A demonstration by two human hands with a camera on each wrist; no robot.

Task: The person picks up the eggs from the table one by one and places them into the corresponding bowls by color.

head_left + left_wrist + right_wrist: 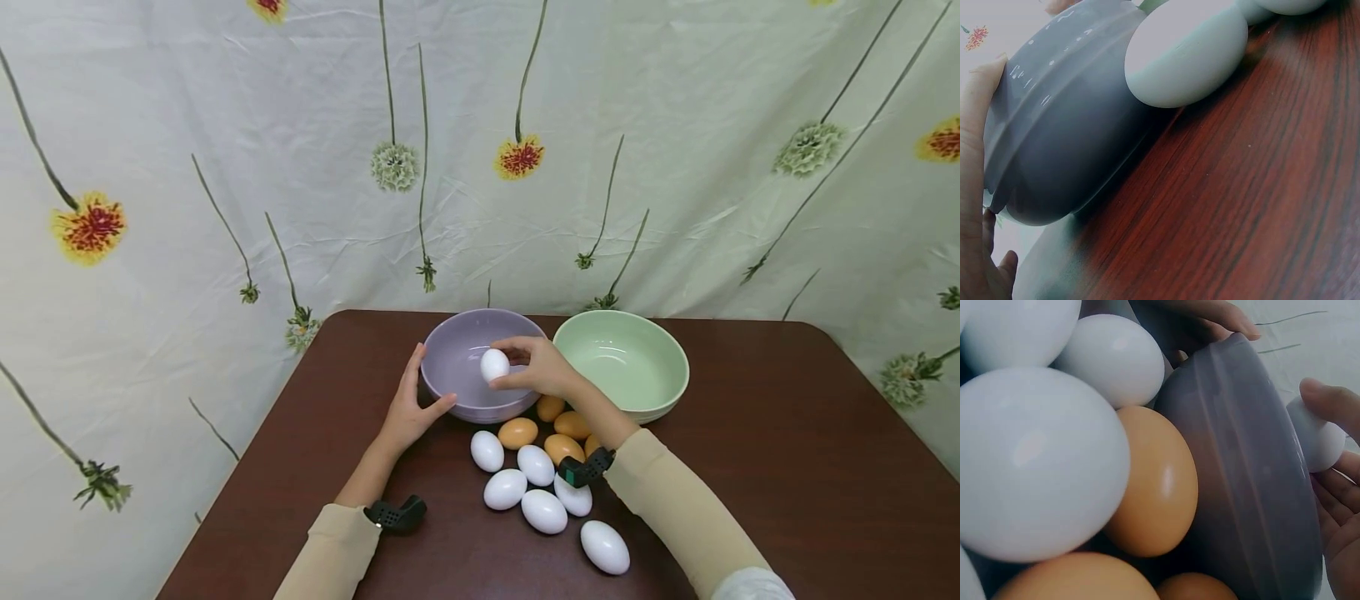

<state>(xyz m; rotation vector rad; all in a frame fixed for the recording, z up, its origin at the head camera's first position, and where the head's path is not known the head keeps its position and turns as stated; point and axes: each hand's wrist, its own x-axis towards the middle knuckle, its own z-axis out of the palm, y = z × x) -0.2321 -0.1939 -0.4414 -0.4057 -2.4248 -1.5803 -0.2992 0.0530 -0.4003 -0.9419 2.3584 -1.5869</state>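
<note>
Right hand (542, 367): thumb and fingers clamped on one held egg (494, 364), white, at the mouth of the purple bowl (456, 362).
Left hand (408, 412): thumb and fingers spread well apart, touching the purple bowl at its left and near sides.
White eggs (506, 489), loose: six visible, on the near side of the purple bowl.
Orange-brown eggs (517, 433): several, between those and the purple bowl, some partly hidden by the right arm.
Green bowl (648, 358): just right of the purple bowl.
Table (757, 450): dark red-brown, beneath the purple bowl.

Handling note, by judgement: the step appears to be lowering the held egg into the purple bowl. Best done low and slowly, fingertips well inside the rim, letting go only once the shell meets the bottom; a drop could crack it or set it rolling. Left hand best kept lightly braced against tipping.

Views compared: head view alone gives the purple bowl's interior. Right wrist view adds an orange-brown egg close by its outer wall, contact uncertain, and fingers on two sides of the held egg. Left wrist view adds the bowl's ridged underside.
</note>
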